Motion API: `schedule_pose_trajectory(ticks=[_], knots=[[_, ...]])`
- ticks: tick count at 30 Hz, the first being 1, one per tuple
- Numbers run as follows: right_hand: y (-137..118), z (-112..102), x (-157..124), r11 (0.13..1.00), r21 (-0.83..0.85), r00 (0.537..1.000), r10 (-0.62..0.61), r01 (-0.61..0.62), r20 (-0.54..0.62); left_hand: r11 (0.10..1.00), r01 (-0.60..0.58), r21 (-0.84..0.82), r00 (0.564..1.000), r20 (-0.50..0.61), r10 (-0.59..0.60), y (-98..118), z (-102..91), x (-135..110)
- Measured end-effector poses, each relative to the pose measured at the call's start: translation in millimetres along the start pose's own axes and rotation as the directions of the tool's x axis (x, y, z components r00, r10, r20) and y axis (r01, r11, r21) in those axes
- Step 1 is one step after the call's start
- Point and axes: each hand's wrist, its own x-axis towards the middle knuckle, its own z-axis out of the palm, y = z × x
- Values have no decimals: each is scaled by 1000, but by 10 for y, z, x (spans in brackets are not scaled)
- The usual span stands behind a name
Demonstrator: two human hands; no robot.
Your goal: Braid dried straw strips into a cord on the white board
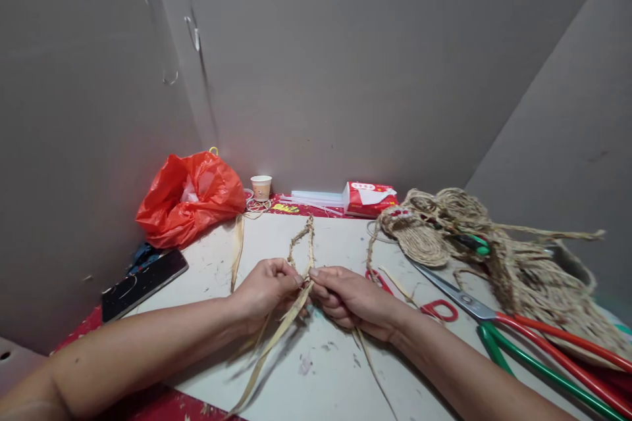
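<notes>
Both my hands meet over the middle of the white board (316,375). My left hand (266,289) is closed, thumb and fingers pinching a braided straw cord (311,243). From the right, my right hand (345,296) pinches the same cord close beside it. Beyond my fingertips the braid lies in a narrow loop on the board. Loose flat strands (269,355) trail from my hands toward the front edge, and a thinner strand (372,368) hangs below my right hand. The exact crossing of strands between my fingers is partly hidden.
Right of my hands lie large shears (469,302), red-handled scissors (439,310) and a heap of braided straw rope (523,263). Along the back stand a tissue pack (360,200), a paper cup (261,189) and a red plastic bag (197,191). A phone (143,283) lies left. Grey panels enclose the table.
</notes>
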Motion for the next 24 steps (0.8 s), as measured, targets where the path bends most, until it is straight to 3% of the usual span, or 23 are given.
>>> schedule_pose_trajectory(ticks=[5,19,24], knots=[[6,7,-4,999,31,1000,16,-15,-22,998,54,19,998,35,-54,24,-25,26],[70,0,-18,988,120,994,99,-93,-42,999,31,-20,991,132,-28,-47,-91,161],[73,10,-32,992,91,985,101,-89,-139,997,68,-22,992,107,-65,-36,-81,174]])
